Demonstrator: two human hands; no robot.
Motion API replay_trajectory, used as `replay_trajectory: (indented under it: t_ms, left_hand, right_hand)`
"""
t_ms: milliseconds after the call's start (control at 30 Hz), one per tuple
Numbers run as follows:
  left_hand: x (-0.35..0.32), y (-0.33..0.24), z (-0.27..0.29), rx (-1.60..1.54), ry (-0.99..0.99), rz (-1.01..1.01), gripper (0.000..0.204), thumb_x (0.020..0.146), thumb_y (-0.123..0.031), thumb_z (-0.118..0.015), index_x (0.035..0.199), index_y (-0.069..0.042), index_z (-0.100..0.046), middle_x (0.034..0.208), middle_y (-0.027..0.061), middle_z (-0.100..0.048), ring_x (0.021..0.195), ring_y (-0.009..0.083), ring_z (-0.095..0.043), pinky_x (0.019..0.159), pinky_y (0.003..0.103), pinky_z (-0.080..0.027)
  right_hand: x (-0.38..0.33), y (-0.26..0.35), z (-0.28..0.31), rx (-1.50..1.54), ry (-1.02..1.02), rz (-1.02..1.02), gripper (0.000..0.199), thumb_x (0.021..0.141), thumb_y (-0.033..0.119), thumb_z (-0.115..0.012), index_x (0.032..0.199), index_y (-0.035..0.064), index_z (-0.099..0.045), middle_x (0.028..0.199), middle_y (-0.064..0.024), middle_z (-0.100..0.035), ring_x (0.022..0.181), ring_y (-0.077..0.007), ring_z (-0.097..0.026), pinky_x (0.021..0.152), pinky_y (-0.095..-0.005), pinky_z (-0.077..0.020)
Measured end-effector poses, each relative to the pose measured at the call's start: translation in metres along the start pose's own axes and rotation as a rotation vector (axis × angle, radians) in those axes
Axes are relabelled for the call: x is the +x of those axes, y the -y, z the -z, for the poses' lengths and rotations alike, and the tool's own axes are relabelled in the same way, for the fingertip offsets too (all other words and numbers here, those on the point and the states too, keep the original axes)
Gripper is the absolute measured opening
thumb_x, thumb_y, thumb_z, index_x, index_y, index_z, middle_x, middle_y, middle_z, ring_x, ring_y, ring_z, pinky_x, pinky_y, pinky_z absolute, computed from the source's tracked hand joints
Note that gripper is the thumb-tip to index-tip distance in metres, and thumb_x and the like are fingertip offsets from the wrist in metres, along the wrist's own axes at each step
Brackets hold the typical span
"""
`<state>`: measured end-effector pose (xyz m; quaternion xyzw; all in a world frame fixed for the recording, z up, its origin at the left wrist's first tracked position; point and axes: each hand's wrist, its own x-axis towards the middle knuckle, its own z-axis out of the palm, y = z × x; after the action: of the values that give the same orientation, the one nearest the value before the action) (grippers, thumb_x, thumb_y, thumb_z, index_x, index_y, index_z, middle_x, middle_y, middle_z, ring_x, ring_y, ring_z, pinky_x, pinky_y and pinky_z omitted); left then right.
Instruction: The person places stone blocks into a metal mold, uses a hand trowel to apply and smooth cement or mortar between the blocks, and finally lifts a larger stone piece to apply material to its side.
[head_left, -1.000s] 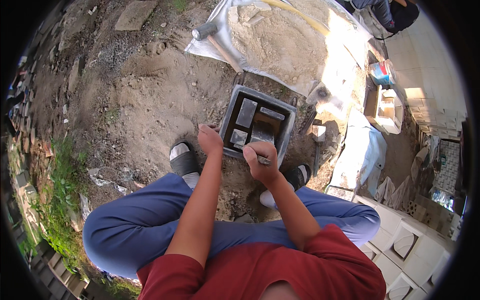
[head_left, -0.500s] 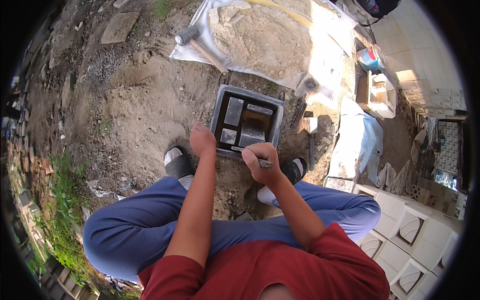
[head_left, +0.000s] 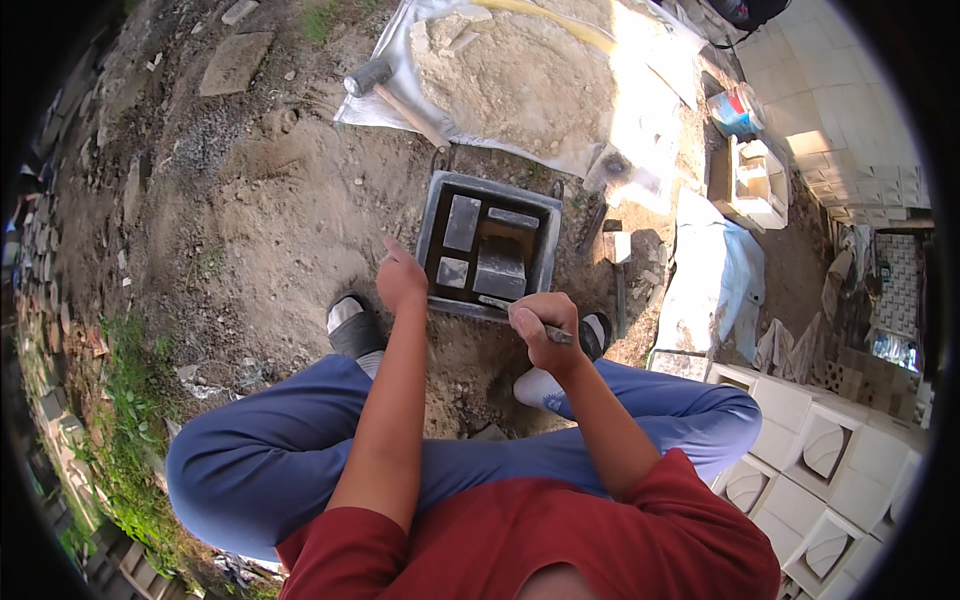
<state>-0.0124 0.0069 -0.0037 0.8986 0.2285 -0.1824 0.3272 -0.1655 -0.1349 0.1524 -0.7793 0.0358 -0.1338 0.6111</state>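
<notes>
On the ground before me stands a square grey metal mould [head_left: 434, 215] with raised walls and several flat blocks inside, one a larger dark block [head_left: 501, 272]. My right hand [head_left: 546, 328] is closed around the handle of a thin flat-bladed tool [head_left: 560, 335]. The tool's pale blade tip lies over the mould's near side, just below the larger block. Beside the mould's left wall is my left hand [head_left: 402, 280], back upward, with one digit stretched forward. Its other fingers are mostly hidden, so whether it holds anything cannot be made out.
Beyond the mould, a white sheet [head_left: 385, 105] bears a heap of sandy material [head_left: 520, 90]. A mallet [head_left: 370, 77] rests on the sheet's left edge. To the right are a bucket [head_left: 735, 112], a blue-white sack [head_left: 705, 270] and stacked pale blocks [head_left: 790, 415]. My sandalled feet flank the mould's near side.
My right hand has shifted a little to the right and nearer to me, drawing the tool along the mould's near side. My left hand stays almost in place.
</notes>
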Motion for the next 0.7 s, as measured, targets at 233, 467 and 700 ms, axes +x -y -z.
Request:
replay_trajectory:
  t_ms: [233, 467, 700]
  left_hand:
    - [-0.001, 0.000, -0.002, -0.037, 0.054, -0.042, 0.091, 0.104, -0.064, -0.013, 0.108, 0.003, -0.075, 0.109, 0.0298, -0.071, 0.108, 0.0483, -0.065, 0.098, 0.054, -0.047]
    - [0.001, 0.001, -0.003, 0.003, 0.041, -0.063, 0.088, 0.104, -0.062, -0.015, 0.106, 0.001, -0.075, 0.107, 0.0292, -0.071, 0.105, 0.0485, -0.066, 0.095, 0.055, -0.049]
    - [-0.005, -0.002, -0.001, 0.012, 0.000, -0.096, 0.084, 0.105, -0.061, -0.017, 0.107, 0.000, -0.076, 0.106, 0.0278, -0.072, 0.103, 0.0477, -0.067, 0.094, 0.056, -0.050]
  right_hand:
    - [0.007, 0.006, -0.003, 0.042, -0.067, 0.020, 0.030, 0.092, 0.006, -0.059, 0.066, -0.0005, -0.047, 0.058, -0.0123, -0.040, 0.049, -0.0275, -0.042, 0.050, -0.0375, -0.0363]
    - [0.015, 0.008, -0.013, 0.011, 0.012, 0.064, 0.030, 0.093, 0.005, -0.059, 0.065, -0.0003, -0.048, 0.058, -0.0134, -0.040, 0.049, -0.0290, -0.043, 0.051, -0.0381, -0.0369]
    - [0.020, 0.016, -0.025, 0.023, 0.131, -0.006, 0.028, 0.095, 0.008, -0.058, 0.070, -0.0025, -0.050, 0.061, -0.0155, -0.042, 0.052, -0.0282, -0.040, 0.053, -0.0373, -0.0373]
